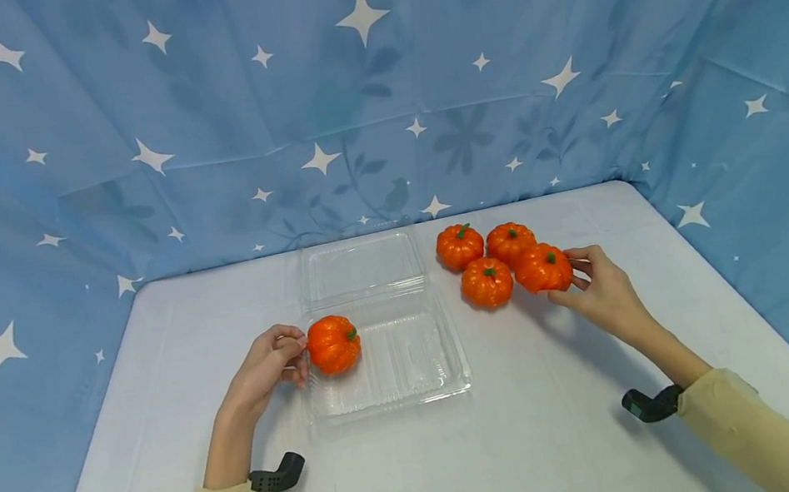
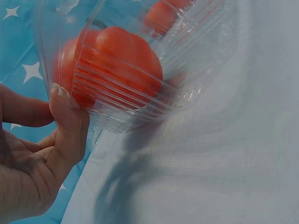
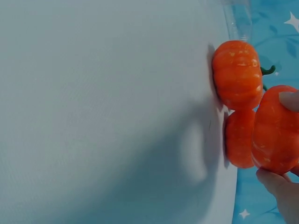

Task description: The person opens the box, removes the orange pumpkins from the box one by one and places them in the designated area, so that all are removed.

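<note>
My left hand (image 1: 267, 371) pinches the left rim of a clear plastic clamshell container (image 1: 411, 361), thumb and fingertips on its edge in the left wrist view. Inside that container, at its left side, lies one orange toy pumpkin (image 1: 333, 344) with a green stem; its ribs show through the clear wall. On the other side, my right hand (image 1: 607, 293) grips another orange pumpkin (image 1: 544, 268) between thumb and fingers. This pumpkin (image 3: 276, 130) is raised above the table, and part of the right hand falls outside the right wrist view.
Three more pumpkins stand clustered beside the held one: a front one (image 1: 487, 282), a back left one (image 1: 459, 247) and a back right one (image 1: 511, 242). The container's lid (image 1: 363, 269) lies folded back toward the blue starry curtain (image 1: 376, 114) behind the white table (image 1: 470, 462).
</note>
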The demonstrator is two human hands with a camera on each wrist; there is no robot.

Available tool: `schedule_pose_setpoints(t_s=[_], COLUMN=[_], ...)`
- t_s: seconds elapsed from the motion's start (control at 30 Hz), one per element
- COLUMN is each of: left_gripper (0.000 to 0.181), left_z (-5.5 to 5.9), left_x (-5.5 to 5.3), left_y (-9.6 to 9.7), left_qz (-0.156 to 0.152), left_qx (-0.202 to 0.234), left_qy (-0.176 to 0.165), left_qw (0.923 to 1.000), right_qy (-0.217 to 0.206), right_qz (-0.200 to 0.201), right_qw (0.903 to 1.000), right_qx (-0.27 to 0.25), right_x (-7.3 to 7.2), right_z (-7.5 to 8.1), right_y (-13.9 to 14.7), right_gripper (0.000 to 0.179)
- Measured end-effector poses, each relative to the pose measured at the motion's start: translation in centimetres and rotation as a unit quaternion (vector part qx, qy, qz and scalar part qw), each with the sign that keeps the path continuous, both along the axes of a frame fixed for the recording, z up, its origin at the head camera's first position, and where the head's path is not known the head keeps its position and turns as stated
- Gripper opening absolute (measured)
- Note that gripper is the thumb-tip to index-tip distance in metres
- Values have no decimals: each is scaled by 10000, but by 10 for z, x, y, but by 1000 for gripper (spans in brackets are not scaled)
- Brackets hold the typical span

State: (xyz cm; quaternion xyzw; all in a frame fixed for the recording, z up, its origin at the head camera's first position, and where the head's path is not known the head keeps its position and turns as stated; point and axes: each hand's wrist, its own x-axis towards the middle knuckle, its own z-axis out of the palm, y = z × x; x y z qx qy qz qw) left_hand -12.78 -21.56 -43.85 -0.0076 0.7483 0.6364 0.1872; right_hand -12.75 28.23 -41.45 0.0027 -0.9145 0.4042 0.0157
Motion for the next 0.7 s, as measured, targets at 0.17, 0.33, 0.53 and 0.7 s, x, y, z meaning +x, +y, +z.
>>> schedule_pose_setpoints(t_s=[0.17,0.33,0.53,0.7], left_gripper=[27,26,27,27], left_z=[-1,0,0,0], left_x=[0,0,0,0], left_y=[0,1,1,1], left_qz=[-11,0,19,31], left_qx=[-17,-20,-22,-17], left_qy=[15,15,-5,-29], left_qw=[10000,10000,10000,10000], right_qy=[-299,-430,-503,-661], right_qz=[-67,-46,6,10], right_qw=[9995,9990,9987,9974], right_qx=[45,85,124,278], right_x=[-5,-7,-9,-12], right_z=[-6,-15,-21,-22], right_y=[3,5,3,2], right_gripper=[76,78,78,79])
